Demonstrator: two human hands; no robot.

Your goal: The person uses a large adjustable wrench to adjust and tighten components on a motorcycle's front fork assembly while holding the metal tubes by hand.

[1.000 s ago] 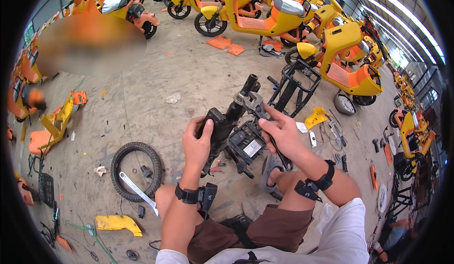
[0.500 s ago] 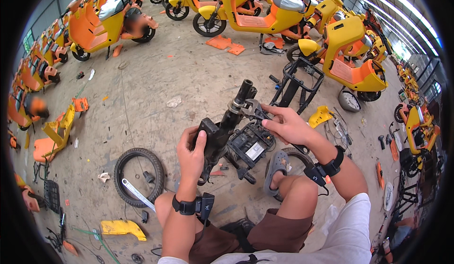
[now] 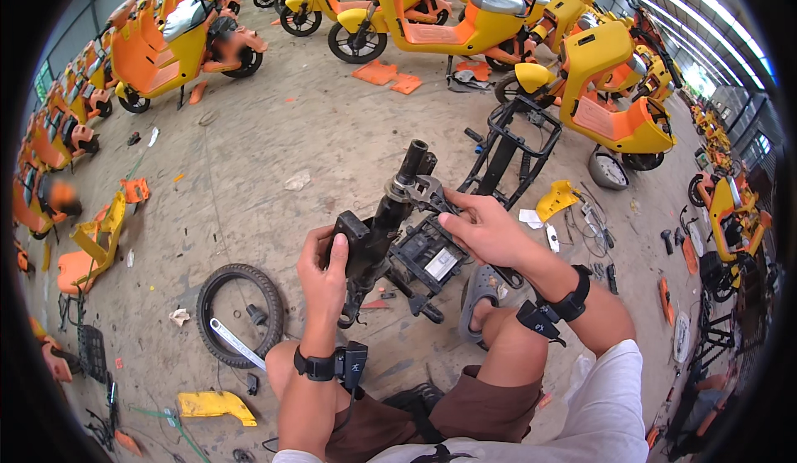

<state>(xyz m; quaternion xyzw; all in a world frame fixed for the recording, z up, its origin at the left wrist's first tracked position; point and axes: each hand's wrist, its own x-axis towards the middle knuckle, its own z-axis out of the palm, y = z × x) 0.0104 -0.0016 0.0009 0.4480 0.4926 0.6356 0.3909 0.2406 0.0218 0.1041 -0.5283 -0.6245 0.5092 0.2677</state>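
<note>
My left hand (image 3: 322, 272) is closed around a black box-shaped part (image 3: 352, 227) on the side of a black scooter frame's head tube (image 3: 388, 219), which stands tilted before me. In my right hand (image 3: 490, 232) is an adjustable wrench (image 3: 429, 193), its handle partly hidden by the fingers. The wrench's jaws sit at the metal collar (image 3: 400, 189) near the top of the tube. Whether they grip it tightly I cannot tell. Just below the right hand lies a black battery-like box (image 3: 427, 257) with a white label, within the frame.
A loose tyre (image 3: 207, 330) with a long silver wrench (image 3: 237, 343) across it lies left of my knee. Yellow panels (image 3: 217, 406) and cables (image 3: 588, 224) are scattered on the floor. Another bare black frame (image 3: 519, 152) and yellow-orange scooters (image 3: 465, 31) stand beyond.
The view has shifted slightly. My right hand and forearm have swung a little left and toward me with the wrench, uncovering white papers. My left hand keeps its hold.
</note>
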